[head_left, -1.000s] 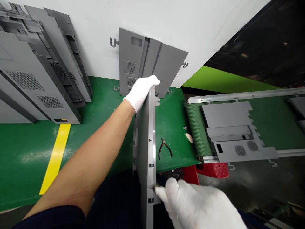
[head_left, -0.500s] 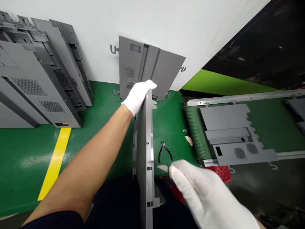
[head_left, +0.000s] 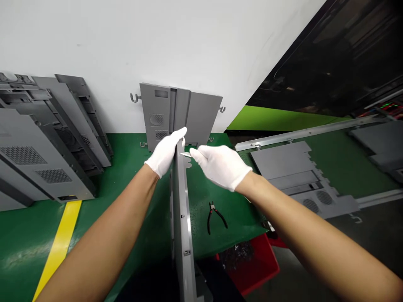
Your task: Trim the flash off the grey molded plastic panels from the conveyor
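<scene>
A grey plastic panel [head_left: 181,197] stands on edge in front of me, its narrow side facing up. My left hand [head_left: 166,152], in a white glove, is closed over the panel's far end. My right hand [head_left: 220,165], gloved too, is closed around a small knife whose short pale blade [head_left: 185,154] sticks out from the fingers; the handle is hidden in the glove. The blade lies at the panel's upper edge near the far end, close to my left hand. Pliers [head_left: 213,206] with black and red handles lie on the green tabletop to the right of the panel.
Another grey panel [head_left: 201,117] leans on the white wall [head_left: 126,50]. Several panels [head_left: 37,138] stand stacked at the left. At the right, a conveyor [head_left: 349,163] carries flat panels [head_left: 283,161]. A red bin [head_left: 261,260] with dark scraps sits below the table edge.
My right hand has moved up and away from me with the knife, from beside the panel's near part to its far end. The view has tilted upward; my left hand still grips the panel.
</scene>
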The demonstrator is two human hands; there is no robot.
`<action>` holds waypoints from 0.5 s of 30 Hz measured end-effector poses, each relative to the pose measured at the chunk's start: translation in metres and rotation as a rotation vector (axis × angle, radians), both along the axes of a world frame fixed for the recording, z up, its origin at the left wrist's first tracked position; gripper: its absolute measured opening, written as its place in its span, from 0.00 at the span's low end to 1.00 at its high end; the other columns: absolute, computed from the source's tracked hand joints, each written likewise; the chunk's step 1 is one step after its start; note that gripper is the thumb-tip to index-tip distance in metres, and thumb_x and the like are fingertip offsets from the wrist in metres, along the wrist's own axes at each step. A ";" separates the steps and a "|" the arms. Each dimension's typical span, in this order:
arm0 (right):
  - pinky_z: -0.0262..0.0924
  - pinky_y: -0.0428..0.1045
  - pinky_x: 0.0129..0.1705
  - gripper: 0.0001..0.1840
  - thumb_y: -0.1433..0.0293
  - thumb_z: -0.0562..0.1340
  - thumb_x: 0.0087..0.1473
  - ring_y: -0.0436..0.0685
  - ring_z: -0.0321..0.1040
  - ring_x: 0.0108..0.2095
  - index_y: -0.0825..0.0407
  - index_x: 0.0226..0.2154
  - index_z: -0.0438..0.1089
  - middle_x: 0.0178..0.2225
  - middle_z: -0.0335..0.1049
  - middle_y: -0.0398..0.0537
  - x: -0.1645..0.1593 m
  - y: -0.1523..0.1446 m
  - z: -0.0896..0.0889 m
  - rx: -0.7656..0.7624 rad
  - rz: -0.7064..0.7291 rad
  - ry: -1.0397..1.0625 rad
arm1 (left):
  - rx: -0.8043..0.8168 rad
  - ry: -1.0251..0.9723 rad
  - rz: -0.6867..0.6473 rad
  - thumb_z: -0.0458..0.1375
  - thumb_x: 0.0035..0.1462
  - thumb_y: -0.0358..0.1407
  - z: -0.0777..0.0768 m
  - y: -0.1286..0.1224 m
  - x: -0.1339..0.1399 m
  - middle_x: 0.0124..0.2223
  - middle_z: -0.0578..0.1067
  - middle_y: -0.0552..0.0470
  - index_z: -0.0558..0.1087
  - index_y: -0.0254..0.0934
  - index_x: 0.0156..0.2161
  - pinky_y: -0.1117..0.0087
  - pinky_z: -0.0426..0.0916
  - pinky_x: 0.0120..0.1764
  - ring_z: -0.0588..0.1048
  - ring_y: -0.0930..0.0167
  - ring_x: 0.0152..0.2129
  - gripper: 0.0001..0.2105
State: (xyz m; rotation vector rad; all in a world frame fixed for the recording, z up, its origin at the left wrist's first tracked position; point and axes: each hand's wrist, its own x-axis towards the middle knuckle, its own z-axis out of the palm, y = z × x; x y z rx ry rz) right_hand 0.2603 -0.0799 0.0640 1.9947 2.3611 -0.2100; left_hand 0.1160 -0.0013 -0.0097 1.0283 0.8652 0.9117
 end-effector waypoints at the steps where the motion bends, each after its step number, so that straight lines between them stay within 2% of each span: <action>1: 0.54 0.48 0.32 0.31 0.53 0.38 0.69 0.54 0.67 0.29 0.50 0.37 0.70 0.29 0.72 0.46 -0.001 0.006 0.000 -0.004 0.015 -0.046 | -0.008 -0.006 0.005 0.58 0.56 0.54 0.000 0.000 0.000 0.21 0.59 0.57 0.62 0.38 0.23 0.72 0.58 0.23 0.59 0.76 0.18 0.22; 7: 0.58 0.49 0.35 0.29 0.54 0.40 0.69 0.57 0.71 0.34 0.49 0.44 0.71 0.35 0.75 0.50 -0.001 0.019 0.000 0.028 0.075 -0.173 | -0.057 -0.034 0.036 0.59 0.54 0.53 -0.001 0.001 0.000 0.22 0.62 0.56 0.65 0.39 0.25 0.72 0.59 0.23 0.61 0.75 0.18 0.20; 15: 0.59 0.49 0.38 0.35 0.50 0.36 0.68 0.58 0.72 0.36 0.51 0.42 0.72 0.34 0.75 0.51 -0.007 0.020 0.006 -0.007 0.029 -0.150 | -0.045 -0.041 0.039 0.59 0.55 0.52 -0.002 0.000 0.000 0.22 0.61 0.56 0.65 0.38 0.24 0.71 0.58 0.23 0.61 0.75 0.18 0.20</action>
